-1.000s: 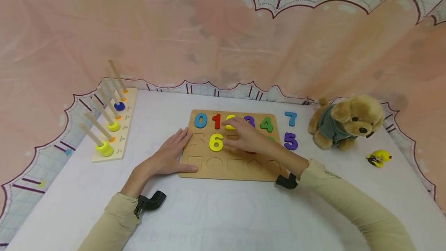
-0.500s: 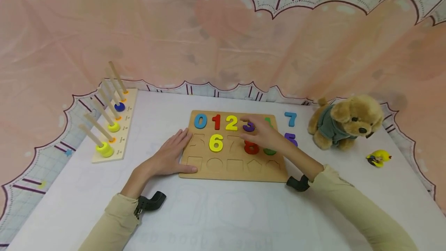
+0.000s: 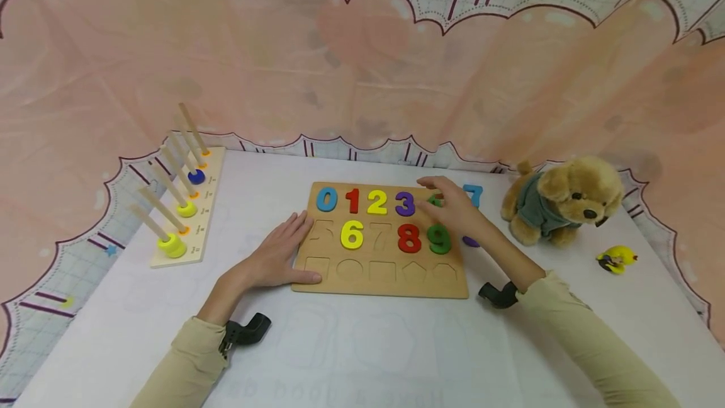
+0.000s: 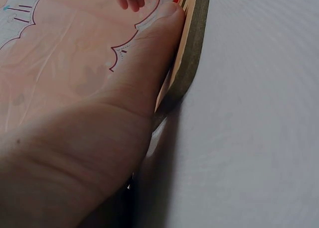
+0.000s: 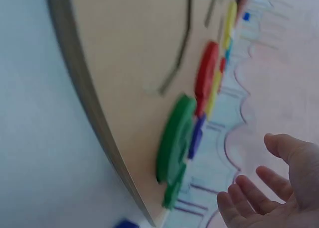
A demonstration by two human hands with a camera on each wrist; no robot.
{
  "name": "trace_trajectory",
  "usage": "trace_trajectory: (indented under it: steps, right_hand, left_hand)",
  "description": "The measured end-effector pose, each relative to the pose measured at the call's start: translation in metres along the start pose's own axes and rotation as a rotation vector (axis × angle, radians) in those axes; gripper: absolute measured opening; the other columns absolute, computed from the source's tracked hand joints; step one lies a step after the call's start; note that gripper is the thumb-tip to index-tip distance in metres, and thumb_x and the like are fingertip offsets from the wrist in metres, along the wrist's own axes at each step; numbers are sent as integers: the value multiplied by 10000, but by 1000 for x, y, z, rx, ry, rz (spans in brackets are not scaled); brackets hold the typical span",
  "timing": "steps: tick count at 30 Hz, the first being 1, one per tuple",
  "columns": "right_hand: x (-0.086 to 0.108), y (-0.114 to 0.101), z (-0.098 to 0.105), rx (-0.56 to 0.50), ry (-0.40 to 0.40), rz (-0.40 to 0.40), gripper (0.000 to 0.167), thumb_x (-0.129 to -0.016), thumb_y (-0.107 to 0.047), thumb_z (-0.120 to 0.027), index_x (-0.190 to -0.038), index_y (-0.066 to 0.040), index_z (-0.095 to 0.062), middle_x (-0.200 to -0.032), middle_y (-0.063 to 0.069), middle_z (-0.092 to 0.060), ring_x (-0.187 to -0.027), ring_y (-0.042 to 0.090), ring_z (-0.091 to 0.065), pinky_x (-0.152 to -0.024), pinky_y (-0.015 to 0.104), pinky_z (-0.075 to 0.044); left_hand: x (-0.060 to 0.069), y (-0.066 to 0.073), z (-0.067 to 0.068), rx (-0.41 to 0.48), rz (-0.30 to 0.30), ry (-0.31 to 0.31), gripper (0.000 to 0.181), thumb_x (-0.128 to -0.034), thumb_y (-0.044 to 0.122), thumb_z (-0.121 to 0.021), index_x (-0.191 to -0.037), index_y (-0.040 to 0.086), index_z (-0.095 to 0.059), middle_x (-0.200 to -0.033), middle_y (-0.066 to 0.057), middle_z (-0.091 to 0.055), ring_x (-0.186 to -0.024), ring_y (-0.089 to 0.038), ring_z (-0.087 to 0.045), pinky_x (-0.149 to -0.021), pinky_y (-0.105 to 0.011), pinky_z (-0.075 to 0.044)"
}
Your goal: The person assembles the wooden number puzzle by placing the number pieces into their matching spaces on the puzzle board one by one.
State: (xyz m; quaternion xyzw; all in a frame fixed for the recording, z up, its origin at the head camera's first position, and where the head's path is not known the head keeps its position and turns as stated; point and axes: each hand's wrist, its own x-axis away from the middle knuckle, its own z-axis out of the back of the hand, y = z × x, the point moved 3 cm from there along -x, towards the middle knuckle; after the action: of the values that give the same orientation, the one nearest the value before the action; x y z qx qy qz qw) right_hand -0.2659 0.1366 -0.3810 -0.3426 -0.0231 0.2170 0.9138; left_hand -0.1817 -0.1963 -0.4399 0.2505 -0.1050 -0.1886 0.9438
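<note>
My left hand (image 3: 277, 254) rests on the left edge of a wooden number puzzle board (image 3: 374, 287), its thumb along the front corner. My right hand (image 3: 453, 209) hovers over the board's far right corner with fingers relaxed and nothing held; the right wrist view shows them spread. Beneath it, the green number 4 (image 3: 435, 201) is partly covered. Seated on the board are a blue 0 (image 3: 326, 199), red 1 (image 3: 352, 200), yellow 2 (image 3: 377, 202), purple 3 (image 3: 404, 204), yellow 6 (image 3: 352, 235), red 8 (image 3: 409, 238) and green 9 (image 3: 438, 239).
Right of the board lie a blue number 7 (image 3: 474, 189) and a purple number piece (image 3: 471, 242), mostly behind the right wrist. A plush dog (image 3: 544, 219) and yellow duck toy (image 3: 616, 258) stand further right. At left is a peg stacker (image 3: 198, 225) with upright rods.
My right hand has moved right across the board, from near the 2 and 6, past the 3, to the 4. The left hand stays in place.
</note>
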Motion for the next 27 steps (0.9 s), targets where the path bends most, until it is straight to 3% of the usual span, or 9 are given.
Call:
trace_trajectory:
  steps: [7, 21, 27]
  right_hand:
    - [-7, 23, 21, -22, 72, -37, 542, -937, -203, -647, -1396, 11, -453, -1404, 225, -503, -1304, 377, -468, -1019, 507, -475]
    - [-12, 84, 41, 49, 180, -230, 499, -936, -173, -624, -1373, 23, -487, -1294, 309, -535, -1151, 458, -547, -943, 548, -490]
    - [-14, 101, 47, -7, 188, -373, 535, -927, -234, -631, -1360, 48, -491, -1360, 323, -477, -1239, 462, -480, -1011, 551, -455]
  left_hand:
    - [0, 0, 1, -3, -2, 4, 1137, -751, 588, -736, -1554, 42, -146, -1645, -161, -54, -1521, -371, -19, -1208, -598, -88]
    - [0, 0, 0, 5, 0, -3, 1139, -752, 583, -739, -1557, 48, -135, -1646, -159, -50, -1522, -367, -16, -1211, -591, -83]
    - [0, 1, 0, 4, 1, -8, 1138, -756, 584, -735, -1557, 44, -132, -1644, -165, -46, -1521, -372, -11, -1213, -588, -77]
